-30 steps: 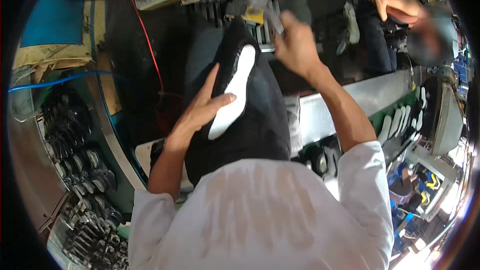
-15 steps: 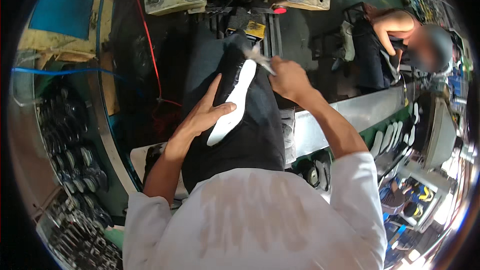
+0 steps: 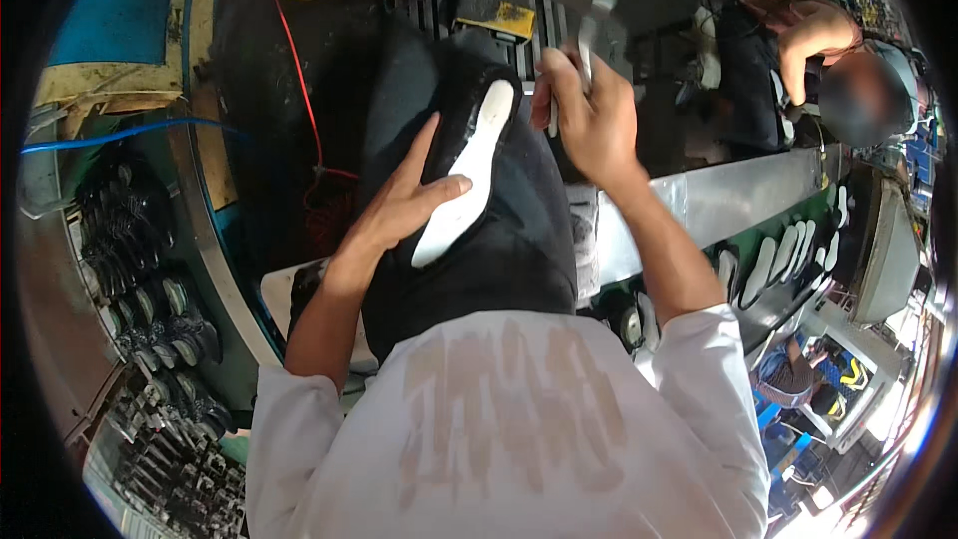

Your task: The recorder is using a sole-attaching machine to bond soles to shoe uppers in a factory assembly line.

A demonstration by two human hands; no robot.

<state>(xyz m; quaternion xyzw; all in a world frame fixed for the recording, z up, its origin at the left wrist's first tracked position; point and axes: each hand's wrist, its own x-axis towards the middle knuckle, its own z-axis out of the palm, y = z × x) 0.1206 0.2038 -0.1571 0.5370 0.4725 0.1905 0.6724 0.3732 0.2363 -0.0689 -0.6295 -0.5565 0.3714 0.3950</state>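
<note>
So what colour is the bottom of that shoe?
White, the sole on a black shoe, seen in the head view.

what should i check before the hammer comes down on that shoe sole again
1. Left hand steadies the black shoe, palm flat on the white sole: ok.
2. Left fingers away from the toe end under the hammer: ok, they lie mid-sole.
3. Right hand closed firmly on the hammer handle: ok.
4. Hammer head raised above the toe end: ok, though blurred.
5. Shoe seated firmly on its support: cannot tell, hidden under the shoe.
6. Other person's hand far from the swing: ok, far to the right.
</note>
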